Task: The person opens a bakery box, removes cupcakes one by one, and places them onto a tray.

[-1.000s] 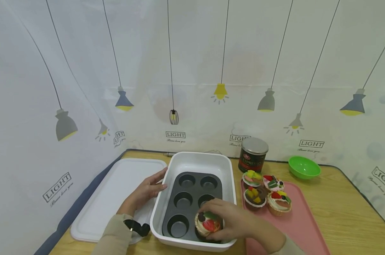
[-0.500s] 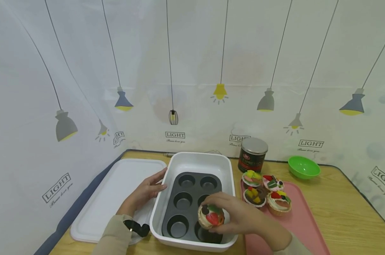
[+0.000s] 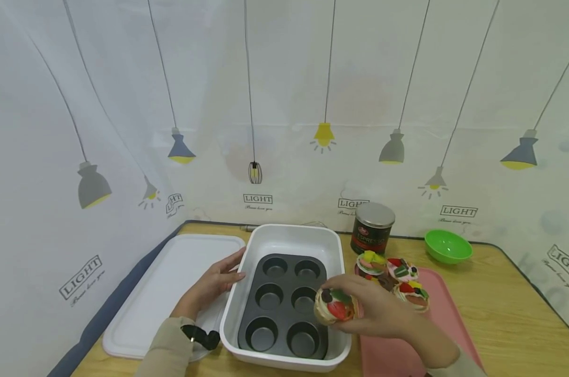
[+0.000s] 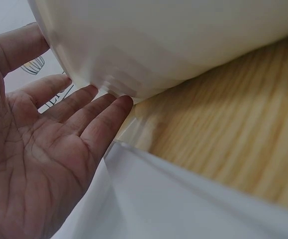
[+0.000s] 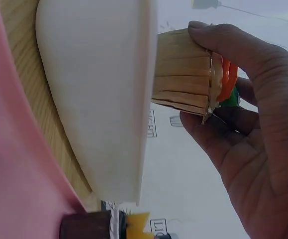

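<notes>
My right hand [image 3: 380, 309] grips a cupcake [image 3: 336, 307] between thumb and fingers, above the right rim of a white rectangular container [image 3: 284, 361]. The cupcake is topped with cream, a strawberry piece and green fruit. In the right wrist view its ridged tan cup [image 5: 181, 74] shows, with the fingers around its upper end. A dark muffin tin [image 3: 284, 283] lies inside the container, its cups bare. My left hand [image 3: 213, 285] touches the container's left side. Seen from the left wrist, the left hand's extended fingers [image 4: 101, 122] rest against the outer wall.
A pink tray [image 3: 388, 351] at the right bears several cupcakes [image 3: 411, 297] near its far end. Behind it stand an espresso can [image 3: 372, 233] and a green bowl [image 3: 448, 247]. A flat white lid [image 3: 166, 298] lies left of the container, partly under the left arm.
The right hand has lifted the cupcake out of the tin's near right cup and moved it rightward to the container's rim. The left hand has stayed in place.
</notes>
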Tool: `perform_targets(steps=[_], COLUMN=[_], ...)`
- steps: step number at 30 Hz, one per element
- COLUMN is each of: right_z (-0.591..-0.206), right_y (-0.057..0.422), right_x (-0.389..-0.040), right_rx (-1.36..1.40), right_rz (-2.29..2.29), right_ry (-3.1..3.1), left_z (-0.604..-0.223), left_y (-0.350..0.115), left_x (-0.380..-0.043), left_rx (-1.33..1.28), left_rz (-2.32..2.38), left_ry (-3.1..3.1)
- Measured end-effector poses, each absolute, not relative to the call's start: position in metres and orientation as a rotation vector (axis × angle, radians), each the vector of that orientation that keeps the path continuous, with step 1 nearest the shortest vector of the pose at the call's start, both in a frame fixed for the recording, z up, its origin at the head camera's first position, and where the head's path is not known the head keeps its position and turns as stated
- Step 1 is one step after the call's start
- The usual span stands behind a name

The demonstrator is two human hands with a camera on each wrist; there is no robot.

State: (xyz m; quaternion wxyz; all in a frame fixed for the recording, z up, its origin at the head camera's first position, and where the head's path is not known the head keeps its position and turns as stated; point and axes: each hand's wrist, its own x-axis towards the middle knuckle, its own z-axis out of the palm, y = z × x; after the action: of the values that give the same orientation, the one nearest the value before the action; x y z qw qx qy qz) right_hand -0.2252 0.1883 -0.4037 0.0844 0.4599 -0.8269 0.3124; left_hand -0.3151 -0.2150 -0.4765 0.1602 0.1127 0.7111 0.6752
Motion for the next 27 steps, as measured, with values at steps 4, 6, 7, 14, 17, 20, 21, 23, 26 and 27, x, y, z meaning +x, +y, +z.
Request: perform_targets(steps=[4,6,7,14,17,20,21,23,26,27], right_z=[-0.4,-0.398,-0.398,-0.4,-0.402,-0.405,-0.405,-0.407,-0.408,-0.407], right_y=[0.199,0.204,0.207,0.223,0.228,0.234,0.236,0.239,0.242,0.243], right_x=[-0.224,-0.222,-0.221,-0.219,-0.218,-0.217,-0.216,-0.216,-0.215,-0.215], right_rx=[1.314,1.278,1.256,1.231,1.223,1.185,1.174,1.151,1.132,1.131], right_rz=[0.907,0.918,0.924,1.071,1.056,0.969,0.944,0.923,0.891,0.892], right_ry=[-2.443,-2.462,-2.48,-2.508,-2.508,-2.51,-2.507,-2.51,-2.513,-2.514], left_z=[-0.476,-0.476,-0.476,-0.477,-0.477,-0.477,-0.477,-0.477,-0.477,-0.477], left_y=[-0.216,-0.216,-0.216,-0.216,-0.216,-0.215,-0.215,-0.215,-0.215,-0.215], left_x=[-0.315,-0.315,-0.315,-0.315,-0.315,-0.315,-0.315,-0.315,-0.315,-0.315], left_rx=[0.326,0.327,0.327,0.328,0.336,0.339,0.34,0.342,0.346,0.348], left_rz=[1.923,1.923,1.923,1.924,1.924,1.922,1.923,1.919,1.915,1.914], left_ry=[2.033,2.032,2.032,2.032,2.03,2.031,2.031,2.037,2.047,2.049])
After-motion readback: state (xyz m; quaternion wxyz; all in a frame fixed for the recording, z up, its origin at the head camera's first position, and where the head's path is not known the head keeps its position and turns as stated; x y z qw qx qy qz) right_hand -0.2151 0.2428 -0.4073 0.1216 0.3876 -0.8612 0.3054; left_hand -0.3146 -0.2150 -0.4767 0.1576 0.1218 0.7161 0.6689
